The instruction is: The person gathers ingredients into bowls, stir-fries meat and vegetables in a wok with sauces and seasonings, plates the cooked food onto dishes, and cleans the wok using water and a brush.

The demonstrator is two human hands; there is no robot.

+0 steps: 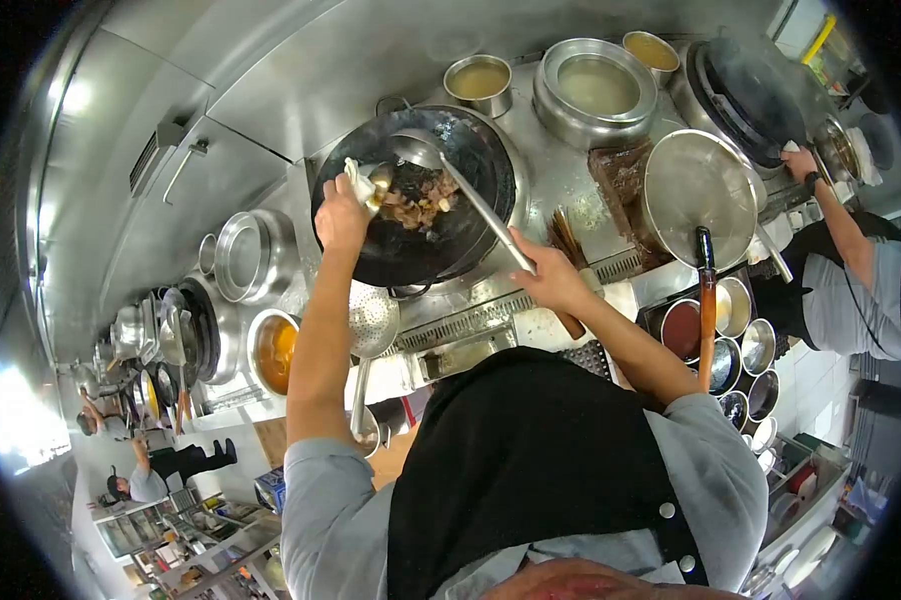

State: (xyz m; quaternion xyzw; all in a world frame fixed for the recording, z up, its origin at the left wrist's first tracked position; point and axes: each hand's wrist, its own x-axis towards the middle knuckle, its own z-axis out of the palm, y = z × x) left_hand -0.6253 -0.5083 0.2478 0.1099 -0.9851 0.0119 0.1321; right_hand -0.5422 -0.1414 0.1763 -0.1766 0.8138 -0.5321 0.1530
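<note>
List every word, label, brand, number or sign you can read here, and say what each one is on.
Readable text: none.
Wok, ladle and white cloth: no lettering visible.
Black apron: snaps show, but no readable word or logo.
Blue box at lower left: any print is too small and blurred to read.
Rest of the background: too small or blurred to read.

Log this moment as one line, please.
left hand: holding cloth | right hand: holding ladle | wok: food inside
</note>
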